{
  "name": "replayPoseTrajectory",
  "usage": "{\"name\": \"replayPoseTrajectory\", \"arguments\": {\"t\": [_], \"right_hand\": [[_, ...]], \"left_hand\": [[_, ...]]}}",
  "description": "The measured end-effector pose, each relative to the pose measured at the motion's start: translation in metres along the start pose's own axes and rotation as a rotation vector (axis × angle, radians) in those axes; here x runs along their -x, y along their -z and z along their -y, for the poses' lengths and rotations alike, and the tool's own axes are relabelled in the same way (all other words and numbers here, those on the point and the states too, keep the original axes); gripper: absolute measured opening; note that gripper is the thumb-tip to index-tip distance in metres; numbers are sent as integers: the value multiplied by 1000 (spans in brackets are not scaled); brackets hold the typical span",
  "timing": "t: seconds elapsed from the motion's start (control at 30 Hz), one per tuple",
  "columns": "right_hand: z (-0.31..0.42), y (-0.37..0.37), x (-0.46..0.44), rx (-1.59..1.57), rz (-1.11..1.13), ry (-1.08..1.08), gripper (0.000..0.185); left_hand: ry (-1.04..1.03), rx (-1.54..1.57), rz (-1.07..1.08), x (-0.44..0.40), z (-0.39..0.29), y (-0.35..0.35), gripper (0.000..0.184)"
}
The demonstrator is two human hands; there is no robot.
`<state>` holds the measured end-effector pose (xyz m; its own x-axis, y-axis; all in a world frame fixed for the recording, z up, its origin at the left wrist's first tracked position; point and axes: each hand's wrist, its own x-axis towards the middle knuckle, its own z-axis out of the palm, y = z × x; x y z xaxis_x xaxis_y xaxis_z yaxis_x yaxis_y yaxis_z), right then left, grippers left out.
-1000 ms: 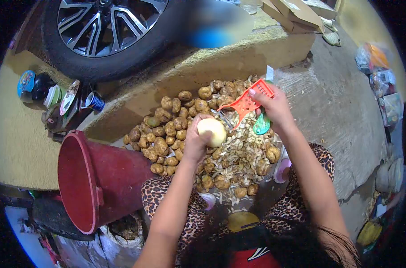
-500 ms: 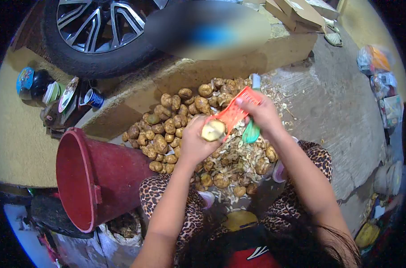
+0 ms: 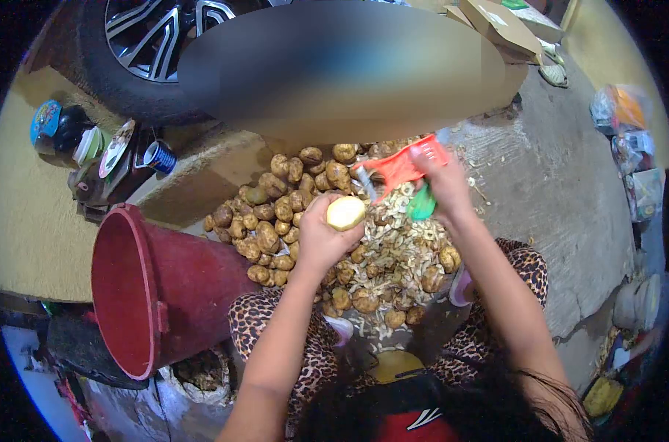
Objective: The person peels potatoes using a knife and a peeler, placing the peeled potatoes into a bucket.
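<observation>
My left hand (image 3: 322, 237) is wrapped round a potato (image 3: 346, 213) whose pale, peeled face points up. In my right hand (image 3: 448, 183) is an orange-red peeler (image 3: 399, 169), its blade end a short way up and right of the potato, apart from it. Something green (image 3: 422, 203) sits below my right fingers; I cannot make out what it is. Unpeeled brown potatoes (image 3: 266, 237) lie heaped behind and left of my hands. Under them is a pile of pale peelings (image 3: 400, 254) mixed with several potatoes.
A red bucket (image 3: 194, 283) lies on its side at the left, mouth facing left. Behind it are a blue cup (image 3: 160, 157) and a car wheel (image 3: 146, 51). Concrete floor (image 3: 548, 177) stretches right, with bagged items (image 3: 629, 147) along the wall. A blurred patch covers the top middle.
The peeler has moved from against the potato up and to the right, away from it. The potato's pale face now shows fully. My left hand has shifted only slightly.
</observation>
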<state>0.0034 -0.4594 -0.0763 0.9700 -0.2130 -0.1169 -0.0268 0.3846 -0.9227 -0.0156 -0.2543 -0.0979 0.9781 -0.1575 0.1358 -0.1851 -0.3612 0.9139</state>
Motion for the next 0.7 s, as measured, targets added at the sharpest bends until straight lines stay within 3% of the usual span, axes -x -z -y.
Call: {"name": "replayPoseTrajectory", "arguments": {"t": [0.07,0.13,0.23,0.3,0.4,0.53,0.57,0.67,0.7], "right_hand": [[-2,-25,33,23,93,-124,14],[-22,-12,27,105,36,-111,13],[-27,39,-5,185,-231,21,11],[2,31,5,75,-192,100,10],[10,33,29,122,-110,49,10],[9,46,51,121,-66,-93,11],[11,48,56,111,-56,-127,11],[21,48,74,108,-24,-137,12],[15,55,76,124,-22,-134,12]], "left_hand": [[15,73,-2,3,10,-4,37],[-43,-16,30,6,11,4,37],[-54,94,66,14,5,17,39],[0,112,86,20,-10,34,42],[-127,125,-67,27,-15,59,45],[-19,135,-309,57,-37,137,53],[-210,-136,-444,65,-39,164,49],[-200,-142,-679,97,-28,256,42],[-95,-137,-741,111,-33,275,42]]}}
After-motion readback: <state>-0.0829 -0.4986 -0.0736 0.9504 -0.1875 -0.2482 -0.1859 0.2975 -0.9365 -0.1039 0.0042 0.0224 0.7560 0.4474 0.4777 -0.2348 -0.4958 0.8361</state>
